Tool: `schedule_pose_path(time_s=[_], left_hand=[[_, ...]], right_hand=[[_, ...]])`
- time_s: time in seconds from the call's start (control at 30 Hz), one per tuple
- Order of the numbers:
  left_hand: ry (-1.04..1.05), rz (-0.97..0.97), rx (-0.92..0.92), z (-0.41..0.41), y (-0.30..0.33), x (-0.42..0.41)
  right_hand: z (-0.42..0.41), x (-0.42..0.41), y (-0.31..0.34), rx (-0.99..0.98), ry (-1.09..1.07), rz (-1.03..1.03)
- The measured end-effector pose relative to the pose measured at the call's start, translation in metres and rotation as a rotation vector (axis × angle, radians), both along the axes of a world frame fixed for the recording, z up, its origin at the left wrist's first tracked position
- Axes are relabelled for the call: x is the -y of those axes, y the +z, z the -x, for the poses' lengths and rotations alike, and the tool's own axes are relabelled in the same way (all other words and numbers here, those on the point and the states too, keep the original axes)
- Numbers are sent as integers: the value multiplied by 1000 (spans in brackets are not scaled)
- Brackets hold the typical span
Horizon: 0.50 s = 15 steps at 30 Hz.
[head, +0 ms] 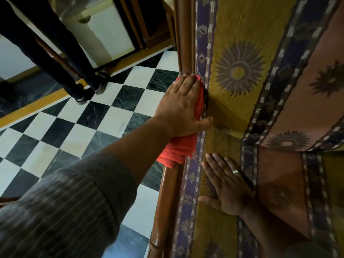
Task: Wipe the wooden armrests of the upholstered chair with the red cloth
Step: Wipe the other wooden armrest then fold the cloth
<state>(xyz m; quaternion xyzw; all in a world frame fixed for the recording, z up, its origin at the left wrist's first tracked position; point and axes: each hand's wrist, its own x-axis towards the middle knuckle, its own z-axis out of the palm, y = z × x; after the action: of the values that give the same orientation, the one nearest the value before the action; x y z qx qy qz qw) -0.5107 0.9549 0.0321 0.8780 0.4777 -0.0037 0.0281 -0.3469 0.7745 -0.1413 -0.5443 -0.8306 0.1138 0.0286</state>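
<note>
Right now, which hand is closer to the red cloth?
Left. The left hand lies on top of the red cloth on the wooden armrest; the right hand rests flat on the chair's fabric beside it, apart from the cloth.

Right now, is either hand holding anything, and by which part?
The left hand presses the middle of the red cloth onto the wooden armrest; the right hand lies flat on the upholstery, holding nothing.

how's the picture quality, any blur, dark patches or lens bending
Head view: dim overall; motion blur smears the striped sleeve and the upholstery; the wide lens bows the wooden armrest; the left hand throws a shadow onto the upholstery.
</note>
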Motion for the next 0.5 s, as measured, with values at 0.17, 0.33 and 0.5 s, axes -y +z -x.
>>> schedule_pose_path(time_s=[0.17, 0.33, 0.5], left_hand=[[11, -39, 12, -3, -8, 1], [16, -28, 18, 0, -8, 12], [19, -15, 42, -1, -8, 2]], right_hand=[[-1, 0, -3, 23, 5, -3], [1, 0, 0, 35, -8, 12], [1, -1, -1, 43, -6, 10]])
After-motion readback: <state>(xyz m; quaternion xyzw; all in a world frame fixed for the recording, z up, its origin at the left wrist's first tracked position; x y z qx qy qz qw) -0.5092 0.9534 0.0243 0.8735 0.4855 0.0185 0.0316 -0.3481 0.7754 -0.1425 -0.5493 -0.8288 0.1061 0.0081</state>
